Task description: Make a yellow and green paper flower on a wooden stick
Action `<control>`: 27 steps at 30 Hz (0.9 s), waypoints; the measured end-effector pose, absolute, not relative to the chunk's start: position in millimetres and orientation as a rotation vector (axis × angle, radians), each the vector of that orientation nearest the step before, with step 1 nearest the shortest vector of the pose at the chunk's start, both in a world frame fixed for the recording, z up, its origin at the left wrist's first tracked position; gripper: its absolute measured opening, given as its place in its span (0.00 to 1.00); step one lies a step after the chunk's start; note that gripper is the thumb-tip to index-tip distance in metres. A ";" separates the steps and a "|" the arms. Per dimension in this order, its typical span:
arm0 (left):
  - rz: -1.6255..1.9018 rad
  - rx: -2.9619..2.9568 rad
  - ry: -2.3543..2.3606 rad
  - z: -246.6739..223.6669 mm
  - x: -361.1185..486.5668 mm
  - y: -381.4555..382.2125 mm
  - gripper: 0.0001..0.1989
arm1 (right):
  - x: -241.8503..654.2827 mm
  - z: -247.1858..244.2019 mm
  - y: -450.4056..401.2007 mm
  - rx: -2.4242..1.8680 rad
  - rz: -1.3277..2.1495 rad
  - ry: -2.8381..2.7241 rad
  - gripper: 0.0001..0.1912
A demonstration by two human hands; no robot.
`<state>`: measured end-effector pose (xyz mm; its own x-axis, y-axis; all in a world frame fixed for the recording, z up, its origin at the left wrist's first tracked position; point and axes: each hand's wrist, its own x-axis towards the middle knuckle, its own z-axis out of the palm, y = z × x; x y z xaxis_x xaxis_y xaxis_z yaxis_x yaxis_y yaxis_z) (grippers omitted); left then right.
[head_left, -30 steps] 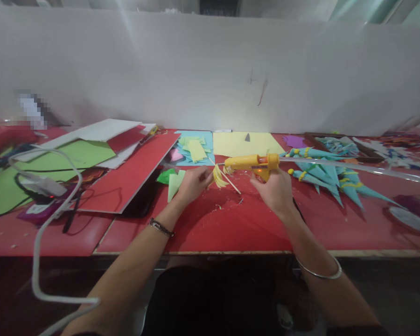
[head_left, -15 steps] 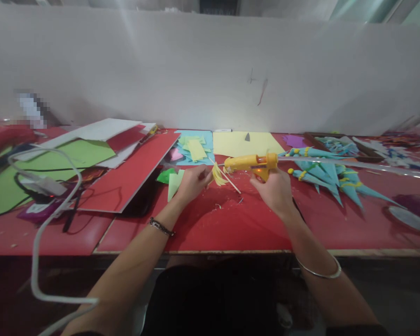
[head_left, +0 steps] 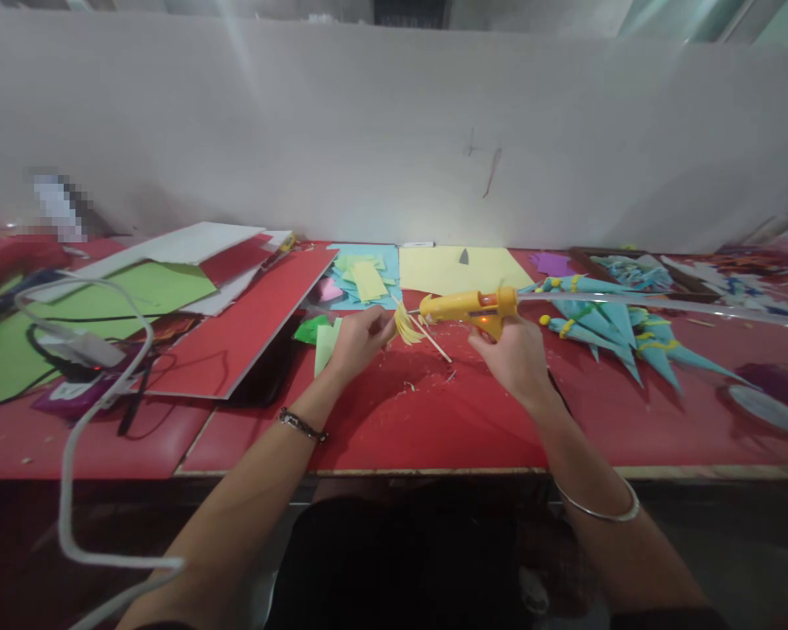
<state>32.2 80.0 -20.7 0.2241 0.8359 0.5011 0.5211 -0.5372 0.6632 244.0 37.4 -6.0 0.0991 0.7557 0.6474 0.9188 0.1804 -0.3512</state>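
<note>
My right hand (head_left: 517, 357) is wrapped round the handle of a yellow hot glue gun (head_left: 460, 306), which points left. A long clear glue stick (head_left: 657, 304) juts from its back. The gun's nozzle is at a fringed yellow paper piece (head_left: 407, 328); whether they touch I cannot tell. My left hand (head_left: 362, 339) pinches that piece from the left, its fingertips partly hidden. A thin pale stick (head_left: 434, 343) slants down to the right from beside the fringe.
Blue paper cones with yellow trim (head_left: 597, 324) lie on the right. Cut paper slips (head_left: 368, 282) and a pale yellow sheet (head_left: 460, 269) are at the back. Red board (head_left: 249, 328) and a purple power strip (head_left: 72, 392) with a white cable (head_left: 69, 490) occupy the left.
The fringed yellow paper and the glue gun have shifted very slightly to the left. Both hands keep their hold.
</note>
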 end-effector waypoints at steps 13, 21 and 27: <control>1.169 2.221 1.270 -19.4 34.5 79.5 0.13 | 244.0 -4.2 39.9 -1.649 -0.264 -1.700 0.08; 1.166 2.220 1.285 -20.4 33.5 81.1 0.13 | 242.4 -1.6 37.7 -1.657 -0.213 -1.688 0.07; 1.173 2.213 1.287 -19.2 34.1 80.4 0.13 | 242.5 -1.2 37.6 -1.655 -0.183 -1.692 0.08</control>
